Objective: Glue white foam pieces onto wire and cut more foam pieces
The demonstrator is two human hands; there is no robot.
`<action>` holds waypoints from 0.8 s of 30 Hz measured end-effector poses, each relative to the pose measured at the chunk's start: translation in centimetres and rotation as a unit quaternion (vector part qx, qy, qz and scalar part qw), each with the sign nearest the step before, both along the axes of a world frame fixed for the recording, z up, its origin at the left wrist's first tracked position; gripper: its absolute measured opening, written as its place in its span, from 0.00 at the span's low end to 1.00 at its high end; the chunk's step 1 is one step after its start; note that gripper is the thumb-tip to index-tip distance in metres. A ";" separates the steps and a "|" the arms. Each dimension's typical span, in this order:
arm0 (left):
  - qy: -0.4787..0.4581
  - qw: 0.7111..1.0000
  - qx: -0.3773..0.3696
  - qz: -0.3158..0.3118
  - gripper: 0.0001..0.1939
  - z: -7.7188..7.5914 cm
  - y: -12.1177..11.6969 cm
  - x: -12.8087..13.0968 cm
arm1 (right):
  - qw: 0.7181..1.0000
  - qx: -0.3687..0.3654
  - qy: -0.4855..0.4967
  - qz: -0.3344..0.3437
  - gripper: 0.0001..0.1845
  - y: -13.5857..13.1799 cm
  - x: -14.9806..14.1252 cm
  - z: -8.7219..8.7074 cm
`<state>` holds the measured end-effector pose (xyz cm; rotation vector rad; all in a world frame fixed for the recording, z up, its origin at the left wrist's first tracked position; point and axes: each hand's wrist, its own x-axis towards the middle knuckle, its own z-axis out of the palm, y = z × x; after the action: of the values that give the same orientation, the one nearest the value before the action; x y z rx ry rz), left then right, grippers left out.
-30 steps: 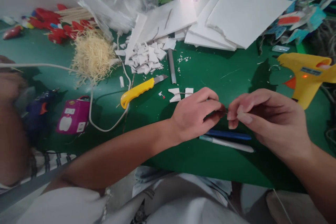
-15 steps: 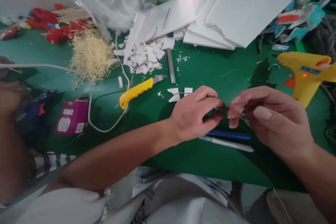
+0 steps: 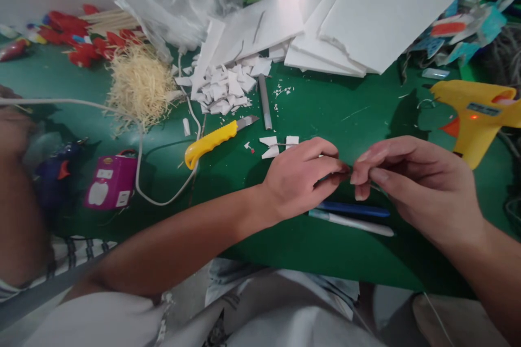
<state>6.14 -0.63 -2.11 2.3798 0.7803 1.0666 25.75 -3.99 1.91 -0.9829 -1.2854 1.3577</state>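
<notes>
My left hand is closed in a pinch, its fingertips close to those of my right hand. A thin grey strand, mostly hidden, runs between them; whether it is wire or string I cannot tell. My right hand pinches the strand between thumb and fingers, palm partly turned up. Just beyond my left hand lie small cut white foam pieces with a thin grey strand across them. Beneath both hands, a blue pen-like stick and a white pen-like stick rest on the green table.
A yellow utility knife lies with its blade out. At right stands a yellow glue gun, its light on. Foam scraps, foam sheets, straw-like shreds and a purple box surround the area. Another person's arm is at left.
My right thumb has come down against the fingers, tightening the pinch. My left fingers have drawn closer together. The other person's hand at left has shifted slightly.
</notes>
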 end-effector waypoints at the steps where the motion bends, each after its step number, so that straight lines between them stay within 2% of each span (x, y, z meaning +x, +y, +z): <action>1: 0.000 1.000 0.003 -0.001 0.10 0.0 0.0 0.0 | 1.000 -0.001 -0.004 -0.004 0.09 0.0 0.0 0.0; 7: -0.005 1.000 0.013 -0.009 0.10 -0.2 0.1 0.0 | 1.000 0.001 0.011 -0.001 0.04 -0.1 0.2 0.0; 16: 0.011 1.000 0.000 -0.007 0.11 -0.2 0.0 -0.1 | 1.000 0.004 0.024 0.015 0.07 -0.2 0.2 0.2; 20: -0.002 1.000 -0.031 0.000 0.06 -0.1 -0.3 0.0 | 1.000 0.010 0.015 0.025 0.08 -0.1 0.2 0.0; 24: -0.064 0.996 -0.050 -0.029 0.15 0.1 -0.6 0.0 | 0.999 0.015 0.013 0.042 0.09 -0.2 0.3 -0.1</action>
<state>6.18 -1.21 -1.96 2.2135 0.6981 1.1179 26.07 -4.23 1.79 -0.8967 -1.3371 1.4073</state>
